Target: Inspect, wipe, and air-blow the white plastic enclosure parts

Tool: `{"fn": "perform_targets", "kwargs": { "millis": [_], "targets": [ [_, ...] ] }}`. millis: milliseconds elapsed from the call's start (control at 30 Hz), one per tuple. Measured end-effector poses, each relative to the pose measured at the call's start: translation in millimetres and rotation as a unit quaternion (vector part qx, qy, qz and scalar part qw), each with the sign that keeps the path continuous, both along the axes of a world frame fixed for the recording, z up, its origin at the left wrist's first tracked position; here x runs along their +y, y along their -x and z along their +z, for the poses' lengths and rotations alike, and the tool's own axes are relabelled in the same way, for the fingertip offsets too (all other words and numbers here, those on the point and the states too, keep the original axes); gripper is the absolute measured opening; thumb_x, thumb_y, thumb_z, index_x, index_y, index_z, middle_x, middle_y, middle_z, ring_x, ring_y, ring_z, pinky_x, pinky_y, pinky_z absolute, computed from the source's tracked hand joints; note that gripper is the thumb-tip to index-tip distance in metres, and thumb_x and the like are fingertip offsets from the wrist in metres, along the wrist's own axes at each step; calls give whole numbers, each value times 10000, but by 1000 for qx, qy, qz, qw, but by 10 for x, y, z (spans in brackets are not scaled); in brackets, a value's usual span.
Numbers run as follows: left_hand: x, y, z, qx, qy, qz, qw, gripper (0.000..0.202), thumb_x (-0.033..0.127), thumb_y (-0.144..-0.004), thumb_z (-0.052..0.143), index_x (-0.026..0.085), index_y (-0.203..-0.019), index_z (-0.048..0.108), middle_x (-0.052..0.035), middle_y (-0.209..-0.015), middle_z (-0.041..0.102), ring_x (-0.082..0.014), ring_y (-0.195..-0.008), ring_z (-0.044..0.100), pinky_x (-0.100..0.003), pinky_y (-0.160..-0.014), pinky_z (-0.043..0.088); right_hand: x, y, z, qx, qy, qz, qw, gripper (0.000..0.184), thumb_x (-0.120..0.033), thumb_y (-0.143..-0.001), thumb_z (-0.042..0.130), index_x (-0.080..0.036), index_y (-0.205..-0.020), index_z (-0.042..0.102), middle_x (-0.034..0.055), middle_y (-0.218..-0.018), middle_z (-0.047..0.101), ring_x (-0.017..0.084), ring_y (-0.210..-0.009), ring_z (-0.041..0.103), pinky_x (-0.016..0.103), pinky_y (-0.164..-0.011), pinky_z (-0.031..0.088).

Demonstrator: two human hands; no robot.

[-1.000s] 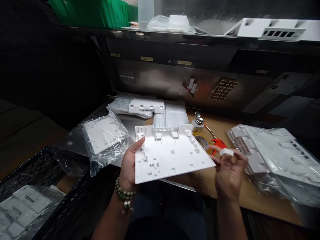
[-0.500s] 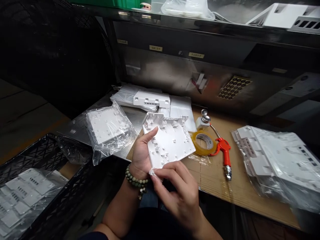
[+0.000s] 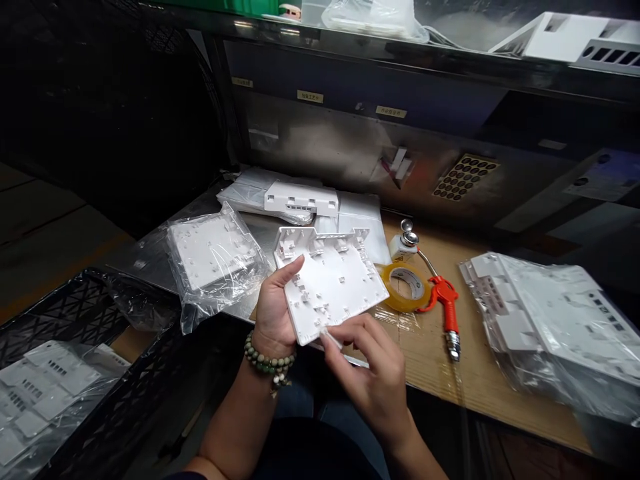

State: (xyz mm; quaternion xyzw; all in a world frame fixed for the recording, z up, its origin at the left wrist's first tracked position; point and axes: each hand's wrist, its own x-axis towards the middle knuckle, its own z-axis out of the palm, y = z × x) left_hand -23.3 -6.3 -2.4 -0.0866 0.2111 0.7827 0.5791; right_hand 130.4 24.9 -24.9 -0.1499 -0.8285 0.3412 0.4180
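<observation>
My left hand (image 3: 274, 310) is closed on the left side of a white plastic housing (image 3: 345, 283), thumb over its rim and fingers beneath. The housing is tilted, its inner face with posts and clips turned up towards me. At its near edge, my right hand (image 3: 373, 363) pinches a small white piece (image 3: 331, 337) between thumb and fingers, against the rim. That piece is mostly covered by the fingertips, so its kind is unclear. Just beyond the housing lie a roll of clear yellowish tape (image 3: 427, 293) and a red air blow gun (image 3: 450, 310).
Bagged white housings lie on the left (image 3: 213, 250) and right (image 3: 560, 320) of the bench. Behind are another white housing (image 3: 300, 199), flat plastic bags (image 3: 363, 217) and a pump bottle (image 3: 401, 248). A black crate (image 3: 145, 360) holds more bagged parts at lower left. A shelf edge (image 3: 350, 50) crosses above.
My right hand has moved from the housing's near left corner rightwards along its near edge. The housing, in my left hand, has shifted slightly left in view.
</observation>
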Motion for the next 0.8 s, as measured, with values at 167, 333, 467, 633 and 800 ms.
{"fn": "perform_targets", "kwargs": {
  "millis": [167, 333, 467, 633, 800],
  "targets": [
    [0, 20, -23, -2, -9, -8, 1000, 557, 333, -954, 556, 74, -1448, 563, -208, -1266, 748, -419, -1194, 696, -622, -1126, 463, -118, 72, -35, 31, 7, 19, 999, 109, -96, -895, 736, -174, -971, 729, 40, -812, 664, 166, -739, 645, 285, -667, 522],
    [-172, 240, -85, 13, -37, -1, 999, 578, 301, -986, 438, 111, -1530, 472, -175, -1343, 718, -407, -1303, 626, -640, -1151, 408, 267, -105, -190, 10, 17, -78, 997, 65, -116, -919, 710, -174, -933, 736, 28, -821, 647, 138, -705, 601, 267, -646, 499],
    [-396, 482, -186, 3, -90, -8, 996, 584, 371, -998, 429, 238, -1567, 437, -77, -1435, 674, -381, -1431, 500, -647, -1182, 334, 793, -469, -255, 47, 6, -273, 961, 21, -175, -919, 744, -191, -909, 754, 14, -837, 659, 132, -708, 568, 269, -662, 483],
    [-491, 512, -297, -6, -132, -17, 991, 542, 401, -939, 544, 298, -1470, 578, -22, -1442, 668, -371, -1494, 404, -630, -1202, 285, 812, -519, -207, 21, 19, -185, 982, 41, -177, -936, 724, -205, -944, 754, 8, -858, 655, 134, -748, 586, 270, -683, 492],
    [-477, 497, -433, 17, -160, -87, 983, 405, 391, -948, 553, 271, -1291, 731, -28, -1405, 692, -350, -1505, 377, -587, -1217, 250, 723, -487, -292, -3, 22, -163, 986, 44, -175, -952, 703, -205, -942, 733, 2, -838, 627, 123, -713, 563, 265, -652, 477]
  ]
}}
